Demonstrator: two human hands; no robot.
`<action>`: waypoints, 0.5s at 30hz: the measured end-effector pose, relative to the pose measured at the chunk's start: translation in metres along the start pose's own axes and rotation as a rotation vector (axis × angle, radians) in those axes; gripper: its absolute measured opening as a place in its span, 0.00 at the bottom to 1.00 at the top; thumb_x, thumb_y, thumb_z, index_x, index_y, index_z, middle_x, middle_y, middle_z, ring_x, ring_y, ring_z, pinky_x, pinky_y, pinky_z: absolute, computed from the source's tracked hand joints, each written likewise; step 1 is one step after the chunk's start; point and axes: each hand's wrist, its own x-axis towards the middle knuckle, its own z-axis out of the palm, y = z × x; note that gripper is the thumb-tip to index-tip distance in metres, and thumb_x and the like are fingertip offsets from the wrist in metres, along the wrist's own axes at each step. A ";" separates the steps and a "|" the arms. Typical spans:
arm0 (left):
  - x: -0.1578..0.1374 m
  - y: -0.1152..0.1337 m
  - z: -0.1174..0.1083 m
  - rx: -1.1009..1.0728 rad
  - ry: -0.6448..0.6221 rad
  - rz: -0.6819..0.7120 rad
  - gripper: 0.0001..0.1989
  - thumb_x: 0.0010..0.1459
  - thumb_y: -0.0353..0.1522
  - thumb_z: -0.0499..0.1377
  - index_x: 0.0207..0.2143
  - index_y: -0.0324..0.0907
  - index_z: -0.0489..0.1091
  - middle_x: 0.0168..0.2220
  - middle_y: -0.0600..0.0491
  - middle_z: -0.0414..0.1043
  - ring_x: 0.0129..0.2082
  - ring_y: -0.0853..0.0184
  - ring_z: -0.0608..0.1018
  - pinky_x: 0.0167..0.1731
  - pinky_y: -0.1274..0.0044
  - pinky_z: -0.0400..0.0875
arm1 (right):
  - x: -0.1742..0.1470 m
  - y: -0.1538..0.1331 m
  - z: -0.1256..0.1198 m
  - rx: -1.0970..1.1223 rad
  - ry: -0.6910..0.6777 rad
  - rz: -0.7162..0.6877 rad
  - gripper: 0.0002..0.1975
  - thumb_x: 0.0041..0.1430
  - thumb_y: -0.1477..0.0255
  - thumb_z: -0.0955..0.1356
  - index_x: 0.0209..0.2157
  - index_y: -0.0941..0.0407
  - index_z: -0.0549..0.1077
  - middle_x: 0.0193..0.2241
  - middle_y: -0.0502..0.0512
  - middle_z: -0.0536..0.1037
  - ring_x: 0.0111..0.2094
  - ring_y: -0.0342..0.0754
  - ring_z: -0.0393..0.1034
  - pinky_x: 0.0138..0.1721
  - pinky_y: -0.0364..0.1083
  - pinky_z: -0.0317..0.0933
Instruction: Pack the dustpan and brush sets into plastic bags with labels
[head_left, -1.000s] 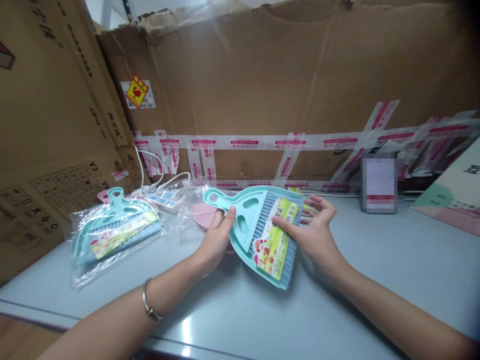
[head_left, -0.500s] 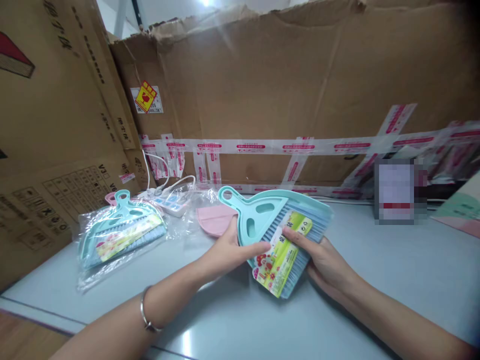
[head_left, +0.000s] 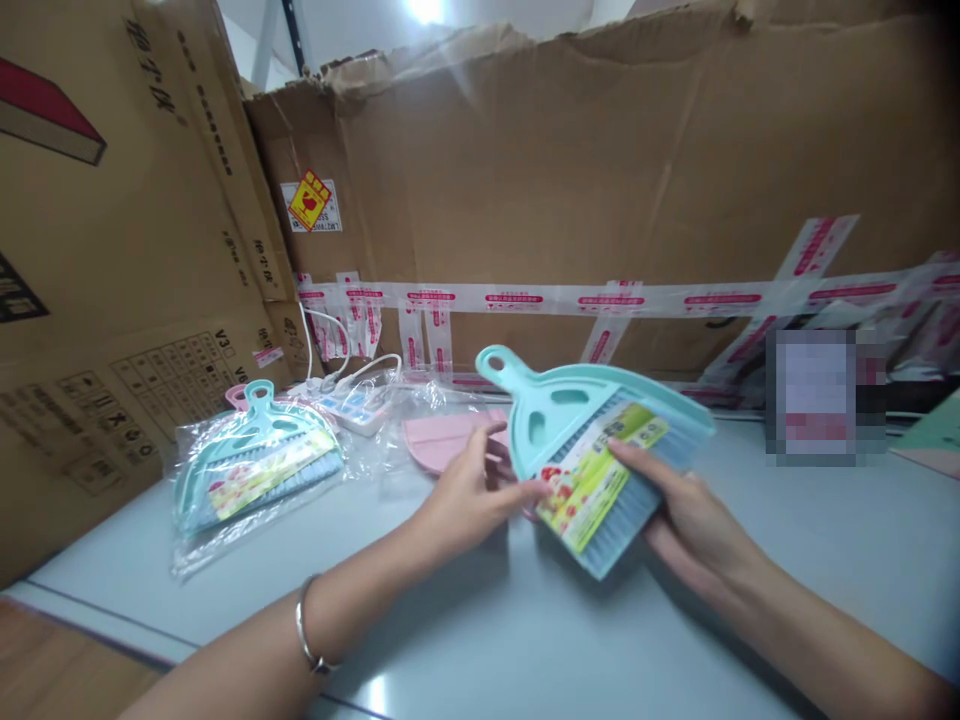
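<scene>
A mint-green dustpan is raised above the table, tilted, with a blue-bristled brush nested in it. A green printed label lies across both. My right hand grips the set at its right side, thumb on the label and fingers underneath. My left hand is open at the set's left edge, fingers apart; its thumb tip reaches the label's corner, and whether it touches I cannot tell. Behind this hand lies a pink dustpan, partly hidden.
On the left, another mint dustpan set sits in clear plastic, with a pink handle behind it. A white power strip with cables stands near the back. Large cardboard boxes wall the table. A blurred-out item stands at right.
The dustpan set has moved up and to the right in my right hand. My left hand has loosened from its edge, fingers now spread. The view has shifted slightly.
</scene>
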 end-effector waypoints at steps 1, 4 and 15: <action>0.003 -0.001 -0.008 0.145 0.035 0.003 0.29 0.54 0.43 0.57 0.54 0.39 0.56 0.46 0.42 0.68 0.44 0.58 0.73 0.43 0.64 0.70 | 0.004 -0.005 -0.002 0.030 0.046 -0.053 0.21 0.41 0.75 0.74 0.41 0.55 0.73 0.36 0.54 0.80 0.35 0.50 0.76 0.38 0.46 0.72; 0.008 -0.005 -0.027 0.672 0.110 0.016 0.23 0.59 0.42 0.50 0.55 0.45 0.60 0.57 0.41 0.58 0.58 0.49 0.59 0.54 0.52 0.53 | 0.017 -0.019 -0.010 0.089 0.118 -0.214 0.19 0.40 0.78 0.74 0.39 0.55 0.74 0.38 0.51 0.79 0.38 0.48 0.75 0.41 0.44 0.70; 0.010 -0.020 -0.029 1.188 -0.030 -0.018 0.20 0.63 0.40 0.45 0.41 0.38 0.71 0.48 0.38 0.70 0.61 0.43 0.54 0.49 0.36 0.32 | 0.025 -0.012 -0.023 0.011 0.108 -0.103 0.14 0.43 0.78 0.73 0.36 0.55 0.75 0.35 0.52 0.80 0.34 0.49 0.76 0.36 0.45 0.73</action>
